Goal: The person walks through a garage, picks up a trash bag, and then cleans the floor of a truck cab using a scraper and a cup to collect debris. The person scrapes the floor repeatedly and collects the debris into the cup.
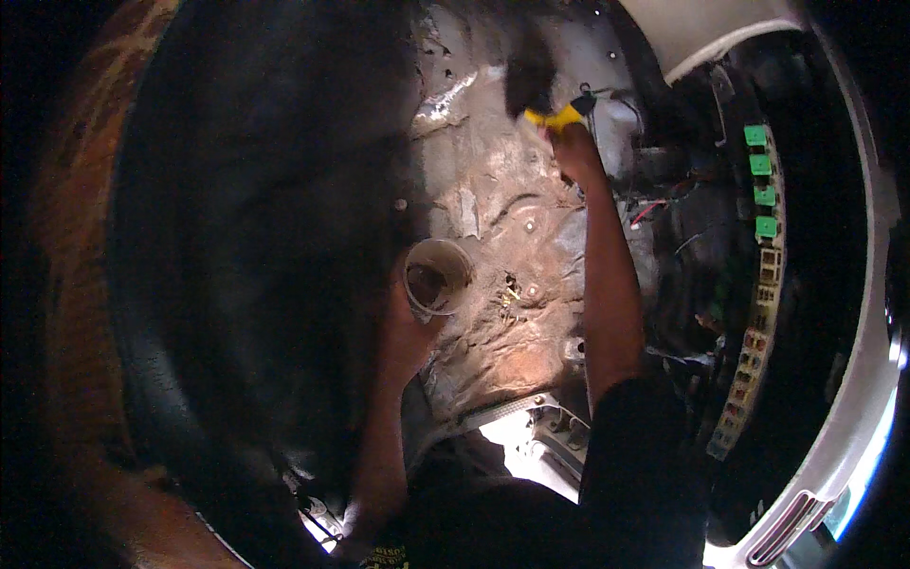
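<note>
Plainly, left grip (415,327) wraps round translucent cup (456,267); right grip (576,156) clasps yellow-handled brush (561,116) near rough brownish panel (493,175).

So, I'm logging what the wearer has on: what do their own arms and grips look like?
The left grip and right grip are ungloved human hands. Both forearms are bare; on the right, a black fabric sleeve ends near the elbow. Any left sleeve is lost in shadow. Yellow print shows on dark cloth at the lower edge.
</note>
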`<state>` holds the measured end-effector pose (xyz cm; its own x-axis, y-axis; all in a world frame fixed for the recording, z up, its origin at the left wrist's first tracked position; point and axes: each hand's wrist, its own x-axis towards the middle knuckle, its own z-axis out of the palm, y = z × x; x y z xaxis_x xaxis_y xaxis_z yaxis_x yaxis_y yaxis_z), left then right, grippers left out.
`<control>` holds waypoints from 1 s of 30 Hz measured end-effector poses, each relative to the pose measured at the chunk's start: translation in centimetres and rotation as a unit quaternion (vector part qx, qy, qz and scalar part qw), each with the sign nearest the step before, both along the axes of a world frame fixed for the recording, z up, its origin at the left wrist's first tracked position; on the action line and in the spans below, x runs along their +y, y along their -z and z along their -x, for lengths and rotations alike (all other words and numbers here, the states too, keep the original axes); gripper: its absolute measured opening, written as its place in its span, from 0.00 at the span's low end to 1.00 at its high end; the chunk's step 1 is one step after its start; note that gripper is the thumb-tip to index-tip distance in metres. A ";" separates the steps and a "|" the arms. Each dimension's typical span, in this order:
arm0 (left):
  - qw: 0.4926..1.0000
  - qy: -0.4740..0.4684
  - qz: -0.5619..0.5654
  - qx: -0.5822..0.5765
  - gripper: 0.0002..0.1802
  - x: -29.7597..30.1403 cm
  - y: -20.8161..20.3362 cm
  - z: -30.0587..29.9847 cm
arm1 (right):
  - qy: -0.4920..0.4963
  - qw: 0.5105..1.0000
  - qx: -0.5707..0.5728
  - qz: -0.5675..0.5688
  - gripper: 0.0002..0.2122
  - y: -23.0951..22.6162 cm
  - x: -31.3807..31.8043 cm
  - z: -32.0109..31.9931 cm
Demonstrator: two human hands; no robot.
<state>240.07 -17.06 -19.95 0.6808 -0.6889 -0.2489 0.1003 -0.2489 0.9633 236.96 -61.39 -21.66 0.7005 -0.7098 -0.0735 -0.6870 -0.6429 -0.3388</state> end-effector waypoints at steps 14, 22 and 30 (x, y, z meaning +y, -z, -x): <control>0.999 -0.028 0.019 0.007 0.52 -0.1 0.3 0.1 | -0.160 0.983 -0.075 0.044 0.24 4.8 -3.8 -7.6; 0.999 -0.046 0.013 0.000 0.53 0.0 1.6 0.5 | -0.129 0.991 -0.044 -0.017 0.22 -2.6 -3.7 -6.8; 0.991 -0.132 0.007 -0.001 0.51 -0.1 1.0 0.3 | -0.132 0.954 -0.127 -0.239 0.21 1.3 4.6 -5.9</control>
<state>239.79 -17.16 -20.97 0.8377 -0.4911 -0.2389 0.1584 -0.2002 0.9669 242.86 -56.78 -22.94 0.8882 -0.4347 -0.1488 -0.3800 -0.5129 -0.7698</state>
